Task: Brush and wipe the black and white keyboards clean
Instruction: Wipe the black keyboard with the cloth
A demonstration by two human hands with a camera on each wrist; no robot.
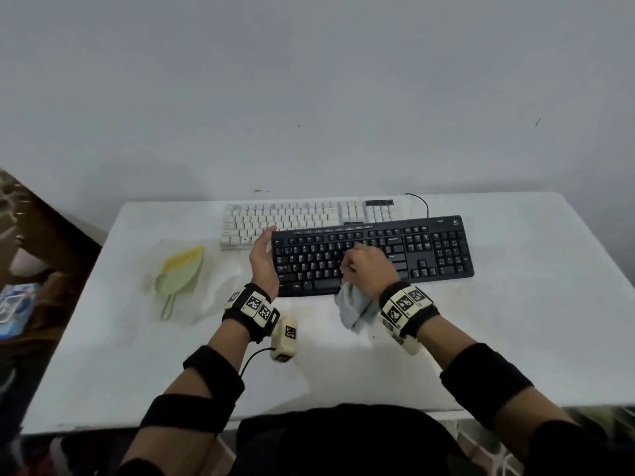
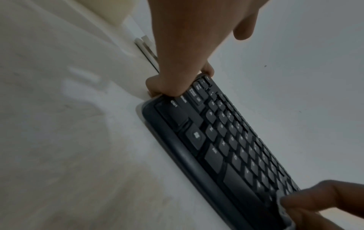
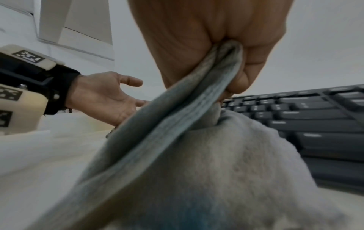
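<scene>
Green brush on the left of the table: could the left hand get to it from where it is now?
Probably yes. The left hand only rests open against the black keyboard's left end, holding nothing, and the green brush lies to its left with bare table between them.

The black keyboard (image 1: 372,255) lies flat on the white table, its long side facing the person, with its left far corner overlapping the near right part of the white keyboard (image 1: 292,218) behind it. A thin black cable curls off behind its far edge. The white keyboard has pale keys (somewhat yellowed) and sits close to the wall. A grey-blue cloth (image 1: 354,309) hangs bunched over the black keyboard's near edge. A green brush with yellow bristles (image 1: 178,273) lies flat to the left of both keyboards.
</scene>
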